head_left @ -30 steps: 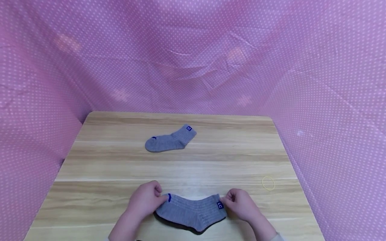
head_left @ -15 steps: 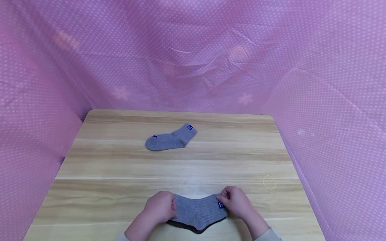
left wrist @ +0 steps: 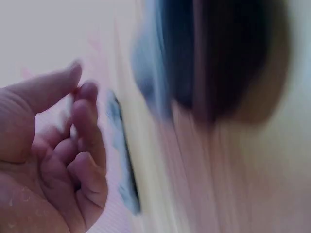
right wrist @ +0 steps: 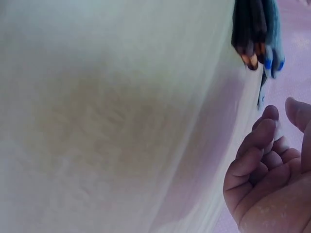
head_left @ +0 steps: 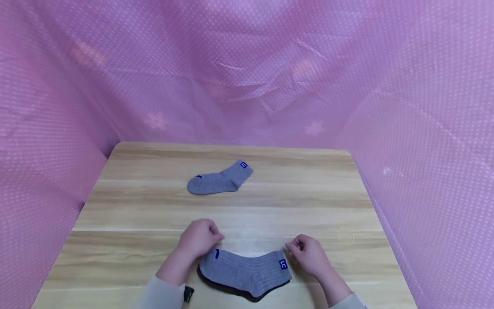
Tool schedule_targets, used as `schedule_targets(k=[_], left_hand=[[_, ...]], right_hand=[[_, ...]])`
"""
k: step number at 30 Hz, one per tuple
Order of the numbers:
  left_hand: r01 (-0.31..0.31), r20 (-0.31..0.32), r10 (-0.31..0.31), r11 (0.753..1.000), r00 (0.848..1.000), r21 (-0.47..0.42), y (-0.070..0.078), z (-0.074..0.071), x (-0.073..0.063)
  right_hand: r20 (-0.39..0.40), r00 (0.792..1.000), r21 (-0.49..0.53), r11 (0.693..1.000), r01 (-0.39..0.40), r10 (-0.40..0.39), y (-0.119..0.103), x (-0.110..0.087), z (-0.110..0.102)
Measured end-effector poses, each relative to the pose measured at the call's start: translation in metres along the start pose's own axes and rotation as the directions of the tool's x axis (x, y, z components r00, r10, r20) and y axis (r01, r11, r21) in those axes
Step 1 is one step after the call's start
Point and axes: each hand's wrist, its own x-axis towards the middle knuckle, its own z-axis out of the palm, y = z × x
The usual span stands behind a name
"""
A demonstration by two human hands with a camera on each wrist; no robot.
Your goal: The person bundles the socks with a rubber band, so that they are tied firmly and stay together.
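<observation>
Near the table's front lies a small stack of socks, with a grey sock [head_left: 243, 268] on top and a dark sock [head_left: 224, 288] showing along its lower edge. In the right wrist view the stacked cuffs [right wrist: 257, 31] appear as dark and grey layers. My left hand [head_left: 198, 238] is just past the toe end, fingers loosely bent, holding nothing. By the cuff corner is my right hand [head_left: 310, 256], its thumb apart from its fingers and nothing between them in the right wrist view. Farther back, a single grey sock [head_left: 218, 179] lies flat.
A thin yellow rubber band [head_left: 345, 236] lies on the right side of the wooden table [head_left: 301, 197]. Pink dotted cloth [head_left: 247, 86] surrounds the table's back and sides. A small black object [head_left: 188, 294] shows beside the left sleeve.
My left hand moved right over the toe part of the stack, then back up and left, uncovering it. My right hand has drawn slightly off the cuff. The far sock stayed put.
</observation>
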Motion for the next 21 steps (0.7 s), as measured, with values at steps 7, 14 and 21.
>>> schedule_targets(k=[7,14,21], left_hand=[[0.127,-0.222,-0.126,0.992,0.967,-0.011,-0.043,-0.016,0.066],[0.222,-0.314,-0.241,0.97,0.918,-0.095,-0.065,-0.031,0.098],[0.061,-0.418,-0.023,0.995,0.908,0.077,-0.058,-0.029,0.105]], right_hand=[[0.023,1.0,0.062,0.998,-0.003,0.001,0.002,0.006,-0.005],[0.068,0.997,0.075,0.996,0.039,-0.044,0.006,0.001,0.001],[0.057,0.997,0.048,0.998,0.05,-0.052,0.005,-0.006,-0.002]])
